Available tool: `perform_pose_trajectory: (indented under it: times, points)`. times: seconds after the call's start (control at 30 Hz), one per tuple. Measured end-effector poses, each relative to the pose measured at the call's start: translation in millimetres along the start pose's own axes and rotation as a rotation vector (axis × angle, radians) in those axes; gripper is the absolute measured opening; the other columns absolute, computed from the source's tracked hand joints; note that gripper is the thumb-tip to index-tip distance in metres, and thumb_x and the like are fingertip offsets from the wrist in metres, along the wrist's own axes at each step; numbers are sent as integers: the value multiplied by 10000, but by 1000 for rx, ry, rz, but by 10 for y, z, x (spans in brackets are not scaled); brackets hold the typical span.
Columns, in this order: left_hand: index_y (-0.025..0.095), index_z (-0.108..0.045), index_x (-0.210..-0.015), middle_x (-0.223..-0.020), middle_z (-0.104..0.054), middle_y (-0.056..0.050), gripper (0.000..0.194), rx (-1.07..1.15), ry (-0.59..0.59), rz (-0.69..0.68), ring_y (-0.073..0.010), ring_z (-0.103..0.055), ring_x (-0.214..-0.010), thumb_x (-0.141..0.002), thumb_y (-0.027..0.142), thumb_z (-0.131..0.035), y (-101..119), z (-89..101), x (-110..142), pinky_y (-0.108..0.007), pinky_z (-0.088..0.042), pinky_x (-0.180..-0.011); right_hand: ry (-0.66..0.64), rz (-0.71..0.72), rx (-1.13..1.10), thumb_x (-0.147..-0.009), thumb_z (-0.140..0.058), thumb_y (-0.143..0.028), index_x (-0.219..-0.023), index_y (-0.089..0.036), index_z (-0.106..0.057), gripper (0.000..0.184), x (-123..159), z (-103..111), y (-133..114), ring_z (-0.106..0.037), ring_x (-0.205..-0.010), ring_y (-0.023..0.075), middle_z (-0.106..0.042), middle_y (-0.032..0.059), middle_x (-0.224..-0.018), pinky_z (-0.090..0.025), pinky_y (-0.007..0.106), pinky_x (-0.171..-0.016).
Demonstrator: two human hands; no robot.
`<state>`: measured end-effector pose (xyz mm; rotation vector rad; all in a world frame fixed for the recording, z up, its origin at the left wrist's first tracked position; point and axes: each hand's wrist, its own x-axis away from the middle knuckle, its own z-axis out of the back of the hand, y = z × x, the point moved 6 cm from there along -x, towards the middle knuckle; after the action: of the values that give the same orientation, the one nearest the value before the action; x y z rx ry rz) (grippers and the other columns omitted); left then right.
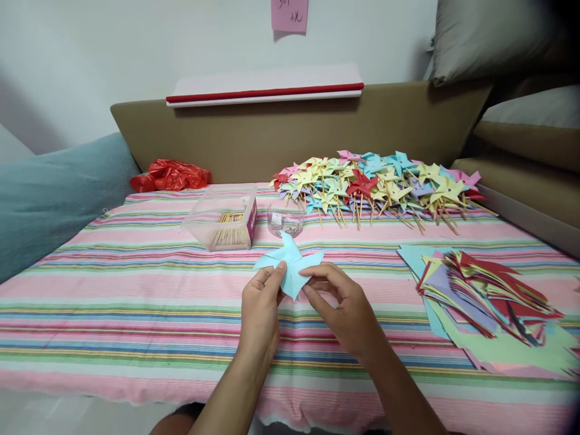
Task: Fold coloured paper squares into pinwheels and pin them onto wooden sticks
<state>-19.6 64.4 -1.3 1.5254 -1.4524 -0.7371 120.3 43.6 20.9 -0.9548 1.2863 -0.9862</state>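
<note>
A light blue paper pinwheel [293, 263] with folded points is held up in front of me, above the striped cloth. My left hand [265, 291] grips it from the left, the thumb pressed near its middle. From the right, my right hand [338, 302] pinches the edge of a lower right blade between thumb and fingertips. Just beyond the pinwheel stands a round clear container [286, 219] with small metal pieces at its bottom. Left of that is a clear plastic box [217, 238] holding many thin wooden sticks.
Finished pinwheels on sticks [362, 184] lie heaped at the back right. Stacked cut coloured paper [489, 302] spreads at the right. A crumpled red plastic bag [176, 175] lies at the back left. The striped cloth [136, 302] covers the surface, bounded by a brown backrest [281, 142].
</note>
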Motion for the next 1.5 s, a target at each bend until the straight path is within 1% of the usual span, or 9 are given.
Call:
perform_pose_trajectory:
  times: [0.1, 0.3, 0.47, 0.67, 0.9, 1.13, 1.3, 1.43, 1.5]
  points:
    - [144, -672, -720, -668, -617, 24, 283, -20, 0, -20, -89, -522, -614, -717, 373, -838, 11, -3, 5, -206, -454, -636, 0, 3, 34, -883, -662, -289, -909, -252, -728, 80, 2, 7, -26, -659, -911, 220, -677, 44, -937, -538, 373, -876]
    - [146, -702, -805, -684, -663, -4, 302, -173, -32, -77, -128, -581, -661, -753, 424, -806, 56, -50, 43, -225, -453, -629, 118, -102, -105, -857, -703, -387, -856, -233, -725, 156, -17, 58, 44, -681, -893, 225, -718, 40, -879, -533, 351, -856]
    - [149, -680, -781, -645, -617, 19, 279, -272, -46, -123, -98, -526, -603, -791, 408, -784, 107, -115, 112, -203, -409, -580, 218, -189, -141, -829, -734, -397, -849, -225, -728, 174, -7, 116, 106, -686, -902, 223, -734, 49, -935, -533, 338, -832]
    - [155, -618, -689, -598, -568, 28, 343, -303, -51, -140, -91, -485, -557, -751, 436, -805, 101, -147, 129, -202, -364, -519, 277, -160, -101, -798, -750, -399, -806, -229, -743, 171, -6, 133, 85, -658, -947, 228, -718, 63, -1008, -537, 326, -798]
    - [150, -623, -722, -646, -581, 17, 334, -340, -69, -150, -94, -492, -594, -762, 434, -795, 84, -150, 125, -198, -362, -522, 264, -144, -59, -802, -741, -387, -791, -231, -718, 158, -22, 131, 122, -645, -949, 218, -674, 63, -1049, -545, 306, -759]
    - [156, -610, -695, -611, -562, 23, 318, -352, -99, -198, -95, -499, -578, -786, 408, -782, 122, -204, 171, -199, -386, -529, 313, -198, -65, -788, -743, -386, -765, -217, -664, 188, 6, 119, 122, -644, -837, 188, -672, 62, -1032, -536, 296, -694]
    - [161, -648, -765, -682, -626, 0, 267, -333, -133, -203, -117, -558, -651, -811, 397, -764, 79, -209, 175, -208, -439, -591, 364, -261, -129, -755, -767, -384, -882, -228, -589, 269, 30, 95, 168, -619, -637, 139, -683, 20, -897, -519, 283, -600]
    - [161, -642, -790, -718, -635, -9, 272, -332, -159, -200, -130, -578, -695, -822, 408, -751, 57, -201, 155, -222, -455, -630, 431, -185, -176, -700, -806, -349, -1113, -244, -563, 491, 13, 141, 172, -660, -772, 162, -676, 50, -1087, -542, 288, -656]
    - [158, -629, -791, -686, -598, 4, 287, -372, -173, -198, -122, -551, -666, -830, 419, -739, 65, -192, 139, -220, -433, -606, 388, -188, -109, -712, -786, -376, -1062, -228, -650, 404, -8, 160, 177, -655, -813, 188, -681, 69, -1114, -527, 299, -646]
